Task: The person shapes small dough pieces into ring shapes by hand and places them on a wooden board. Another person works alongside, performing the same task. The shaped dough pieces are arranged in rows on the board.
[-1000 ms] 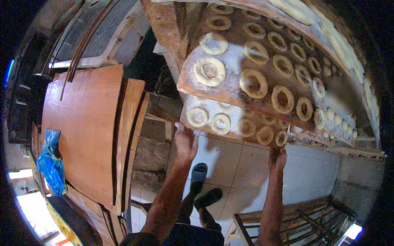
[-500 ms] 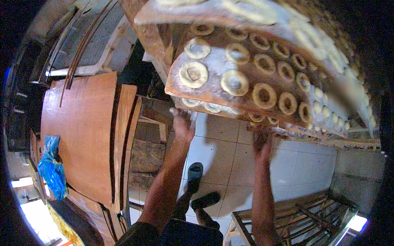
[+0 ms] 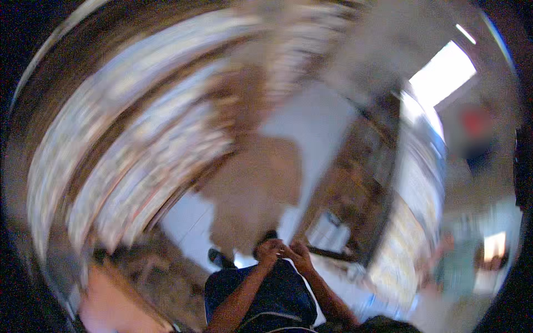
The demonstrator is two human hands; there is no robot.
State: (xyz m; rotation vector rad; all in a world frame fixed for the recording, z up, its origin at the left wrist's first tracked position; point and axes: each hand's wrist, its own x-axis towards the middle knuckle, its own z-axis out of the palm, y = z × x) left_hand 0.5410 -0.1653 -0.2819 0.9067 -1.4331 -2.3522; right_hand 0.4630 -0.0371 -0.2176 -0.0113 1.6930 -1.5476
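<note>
Clothing (image 3: 282, 299) — left hand (image 3: 270, 250), right hand (image 3: 298, 255) (adjacent)

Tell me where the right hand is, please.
The right hand is low in the head view, near centre, right of the left hand, by dark clothing.

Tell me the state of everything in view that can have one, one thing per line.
Left hand: close to the right hand, grip unclear.
Right hand: close to the left hand, grip unclear.
Boards: tiered, pale-covered, contents blurred.
Thin lamp: looks lit.
Wall opening: glaring white.
</note>
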